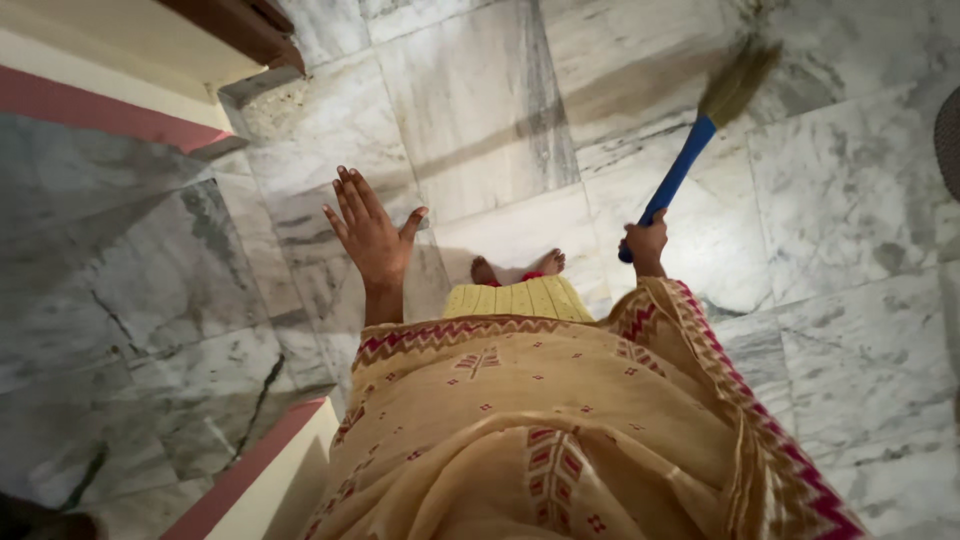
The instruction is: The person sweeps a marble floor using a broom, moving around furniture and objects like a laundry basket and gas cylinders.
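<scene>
Right hand grips broom; left hand spread, seemingly near wall

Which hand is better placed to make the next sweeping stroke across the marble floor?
Right. The right hand already grips the broom by its blue handle, bristles near the floor ahead. The left hand is open, fingers spread, holding nothing, well away from the broom.
</scene>
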